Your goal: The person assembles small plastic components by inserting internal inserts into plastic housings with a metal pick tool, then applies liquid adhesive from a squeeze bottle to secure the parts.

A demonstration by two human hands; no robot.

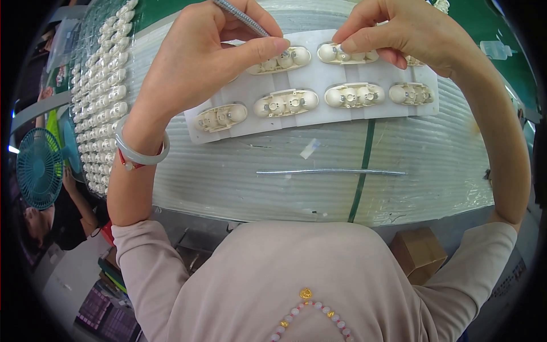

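My left hand (pixel 228 48) is closed around a ribbed silver rod (pixel 242 18), its thumb tip over a cream oval plastic part (pixel 282 60) in the far row. My right hand (pixel 393 37) pinches with thumb and forefinger just over the neighbouring oval part (pixel 347 54); anything between those fingertips is too small to make out. Both parts sit in a white plastic tray (pixel 310 122). Nearer to me, the tray's other row holds more such parts, among them one with two round domes and small posts (pixel 286 103).
A thin silver rod (pixel 330 171) lies across the ribbed, plastic-covered table (pixel 228 182), near a scrap of clear film (pixel 309 149). Many cream parts (pixel 105 108) stand in rows at the left. Beyond them are a teal fan (pixel 40 168) and another person (pixel 71 208). A cardboard box (pixel 419 253) stands below the table edge.
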